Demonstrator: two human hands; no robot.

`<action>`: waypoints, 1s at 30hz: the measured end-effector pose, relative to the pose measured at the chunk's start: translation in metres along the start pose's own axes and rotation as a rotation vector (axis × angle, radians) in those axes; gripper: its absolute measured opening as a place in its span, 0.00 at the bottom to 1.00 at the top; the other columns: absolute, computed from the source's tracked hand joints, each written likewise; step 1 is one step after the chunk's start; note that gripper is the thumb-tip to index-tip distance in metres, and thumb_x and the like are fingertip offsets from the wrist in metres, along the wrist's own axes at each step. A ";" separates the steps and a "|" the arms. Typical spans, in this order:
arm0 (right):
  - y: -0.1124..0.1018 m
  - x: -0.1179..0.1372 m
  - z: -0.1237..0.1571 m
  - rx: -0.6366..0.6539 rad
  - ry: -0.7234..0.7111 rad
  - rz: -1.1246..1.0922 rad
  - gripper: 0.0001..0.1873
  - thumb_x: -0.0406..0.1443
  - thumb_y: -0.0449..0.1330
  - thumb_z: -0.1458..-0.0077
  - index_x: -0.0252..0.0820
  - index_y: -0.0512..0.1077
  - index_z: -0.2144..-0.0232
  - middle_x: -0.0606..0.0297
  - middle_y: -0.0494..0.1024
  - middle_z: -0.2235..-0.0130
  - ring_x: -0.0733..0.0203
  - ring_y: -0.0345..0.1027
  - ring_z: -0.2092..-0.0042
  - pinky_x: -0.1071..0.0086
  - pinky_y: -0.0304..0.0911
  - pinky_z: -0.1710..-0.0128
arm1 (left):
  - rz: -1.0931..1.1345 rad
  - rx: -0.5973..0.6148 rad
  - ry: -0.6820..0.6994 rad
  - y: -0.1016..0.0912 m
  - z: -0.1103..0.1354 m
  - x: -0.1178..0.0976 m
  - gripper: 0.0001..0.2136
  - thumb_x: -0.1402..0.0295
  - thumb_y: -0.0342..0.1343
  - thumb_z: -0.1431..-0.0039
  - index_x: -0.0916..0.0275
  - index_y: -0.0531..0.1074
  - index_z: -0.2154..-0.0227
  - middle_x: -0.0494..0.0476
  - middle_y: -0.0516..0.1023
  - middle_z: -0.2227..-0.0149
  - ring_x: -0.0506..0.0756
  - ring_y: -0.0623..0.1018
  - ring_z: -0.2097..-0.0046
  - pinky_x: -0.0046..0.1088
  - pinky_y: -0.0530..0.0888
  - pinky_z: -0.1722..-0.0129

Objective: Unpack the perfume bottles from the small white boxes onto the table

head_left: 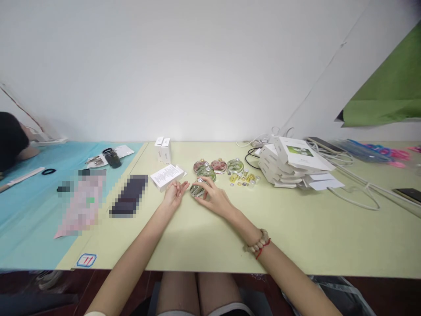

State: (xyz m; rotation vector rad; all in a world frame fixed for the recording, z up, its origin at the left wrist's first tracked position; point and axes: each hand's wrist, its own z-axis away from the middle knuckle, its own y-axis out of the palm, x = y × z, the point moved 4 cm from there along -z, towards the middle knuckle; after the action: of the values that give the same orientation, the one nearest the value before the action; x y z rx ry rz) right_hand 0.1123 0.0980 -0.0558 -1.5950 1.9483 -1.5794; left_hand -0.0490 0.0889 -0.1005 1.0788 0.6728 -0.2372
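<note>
Round glass bottle point(198, 190) with green contents lies on the pale green counter point(296, 232), pinched by the fingertips of the right hand point(214, 197). Left hand point(173, 194) rests just beside it, palm up, fingers loosely spread, holding nothing. Behind stand four similar round bottles point(218, 165), tiny gold vials point(244, 177), and a white box point(166, 176). Stacked white boxes point(289, 163) sit farther right.

We see a matt, smooth pale-green table point(296, 237), on it a glossy clear glass bottle point(197, 189) under our right hand point(213, 198), beside it shiny gold metal caps point(242, 178), right of those matt white cardboard boxes point(289, 164).
</note>
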 end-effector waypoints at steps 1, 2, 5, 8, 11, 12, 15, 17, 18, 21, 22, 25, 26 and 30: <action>-0.001 0.000 0.000 -0.014 0.008 0.008 0.19 0.41 0.55 0.47 0.52 0.64 0.52 0.64 0.60 0.45 0.73 0.67 0.73 0.72 0.65 0.68 | 0.014 0.003 -0.020 0.001 0.000 -0.001 0.14 0.86 0.47 0.53 0.64 0.53 0.85 0.43 0.53 0.87 0.46 0.72 0.77 0.26 0.75 0.64; -0.002 0.000 0.000 -0.030 0.018 0.017 0.17 0.41 0.55 0.47 0.52 0.65 0.53 0.64 0.61 0.45 0.74 0.67 0.73 0.73 0.64 0.69 | 0.026 0.009 -0.038 0.001 0.001 -0.002 0.15 0.86 0.46 0.51 0.64 0.53 0.85 0.43 0.52 0.87 0.44 0.70 0.80 0.26 0.75 0.63; -0.005 -0.001 0.000 -0.076 0.046 0.045 0.15 0.42 0.55 0.47 0.51 0.67 0.56 0.65 0.62 0.47 0.74 0.67 0.73 0.74 0.63 0.72 | 0.070 0.037 -0.069 0.004 0.004 -0.005 0.15 0.84 0.42 0.45 0.64 0.52 0.85 0.42 0.52 0.87 0.41 0.57 0.86 0.27 0.75 0.62; -0.006 -0.003 0.000 -0.114 0.060 0.084 0.15 0.43 0.55 0.47 0.51 0.68 0.56 0.64 0.63 0.47 0.74 0.66 0.74 0.74 0.62 0.72 | 0.111 0.052 -0.080 0.005 0.007 -0.006 0.16 0.82 0.39 0.43 0.64 0.51 0.85 0.41 0.51 0.88 0.42 0.49 0.87 0.26 0.75 0.63; -0.007 -0.006 0.000 -0.139 0.070 0.122 0.15 0.44 0.55 0.47 0.52 0.68 0.56 0.64 0.63 0.48 0.74 0.65 0.75 0.74 0.61 0.74 | 0.145 0.055 -0.090 0.005 0.008 -0.005 0.16 0.82 0.39 0.43 0.64 0.51 0.84 0.42 0.50 0.87 0.43 0.47 0.87 0.24 0.75 0.66; -0.007 -0.006 0.000 -0.146 0.074 0.128 0.15 0.44 0.55 0.47 0.52 0.68 0.56 0.64 0.63 0.48 0.74 0.64 0.75 0.74 0.61 0.75 | 0.156 0.058 -0.095 0.005 0.008 -0.005 0.16 0.82 0.39 0.43 0.64 0.52 0.84 0.42 0.50 0.87 0.43 0.47 0.86 0.22 0.74 0.69; -0.008 -0.006 0.000 -0.171 0.082 0.115 0.14 0.43 0.56 0.48 0.52 0.69 0.57 0.65 0.63 0.48 0.74 0.64 0.75 0.74 0.60 0.76 | 0.182 0.084 -0.120 0.006 0.009 -0.006 0.15 0.83 0.40 0.44 0.63 0.51 0.83 0.43 0.50 0.86 0.43 0.49 0.86 0.14 0.63 0.84; -0.009 -0.004 0.000 -0.204 0.078 0.079 0.14 0.43 0.57 0.49 0.51 0.70 0.59 0.64 0.64 0.48 0.73 0.65 0.74 0.74 0.60 0.75 | 0.196 0.108 -0.141 0.007 0.010 -0.006 0.15 0.84 0.41 0.45 0.63 0.50 0.83 0.44 0.50 0.86 0.44 0.50 0.86 0.14 0.51 0.89; -0.011 -0.003 0.000 -0.239 0.078 0.049 0.14 0.43 0.57 0.50 0.49 0.70 0.60 0.63 0.64 0.49 0.72 0.65 0.74 0.74 0.60 0.75 | 0.201 0.119 -0.148 0.007 0.010 -0.007 0.15 0.84 0.41 0.46 0.63 0.50 0.83 0.45 0.50 0.86 0.44 0.50 0.86 0.16 0.48 0.89; -0.022 -0.005 0.002 -0.414 0.112 -0.086 0.13 0.42 0.56 0.50 0.44 0.69 0.62 0.60 0.66 0.53 0.69 0.65 0.71 0.74 0.60 0.77 | 0.216 0.136 -0.151 0.007 0.010 -0.007 0.14 0.85 0.42 0.48 0.63 0.50 0.82 0.44 0.49 0.85 0.44 0.49 0.86 0.18 0.45 0.89; -0.026 -0.007 0.003 -0.481 0.131 -0.138 0.12 0.42 0.54 0.49 0.43 0.69 0.63 0.59 0.66 0.54 0.67 0.65 0.70 0.74 0.60 0.78 | 0.219 0.137 -0.150 0.007 0.010 -0.006 0.14 0.85 0.42 0.48 0.63 0.50 0.82 0.44 0.49 0.85 0.44 0.49 0.86 0.18 0.45 0.89; -0.035 -0.017 0.007 -0.620 0.184 -0.248 0.13 0.42 0.50 0.47 0.41 0.66 0.64 0.58 0.66 0.57 0.64 0.65 0.66 0.74 0.58 0.79 | 0.225 0.133 -0.145 0.006 0.008 -0.004 0.14 0.86 0.42 0.49 0.63 0.50 0.82 0.44 0.49 0.85 0.44 0.49 0.86 0.18 0.44 0.88; -0.038 -0.021 0.007 -0.639 0.199 -0.255 0.13 0.42 0.49 0.47 0.41 0.66 0.63 0.59 0.66 0.58 0.64 0.64 0.67 0.74 0.58 0.79 | 0.226 0.131 -0.143 0.006 0.008 -0.004 0.14 0.86 0.42 0.49 0.63 0.50 0.82 0.44 0.49 0.85 0.44 0.49 0.86 0.18 0.44 0.88; -0.040 -0.029 0.006 -0.619 0.216 -0.194 0.14 0.43 0.49 0.47 0.40 0.66 0.65 0.62 0.67 0.64 0.67 0.59 0.73 0.71 0.56 0.75 | 0.225 0.123 -0.137 0.005 0.006 -0.003 0.13 0.86 0.41 0.50 0.63 0.50 0.81 0.44 0.48 0.85 0.44 0.50 0.86 0.18 0.44 0.88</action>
State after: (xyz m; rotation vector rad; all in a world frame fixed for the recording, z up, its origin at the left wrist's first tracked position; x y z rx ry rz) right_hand 0.1533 0.1226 -0.0404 -1.9411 2.6604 -1.3231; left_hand -0.0462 0.0853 -0.0931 1.2343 0.4139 -0.1580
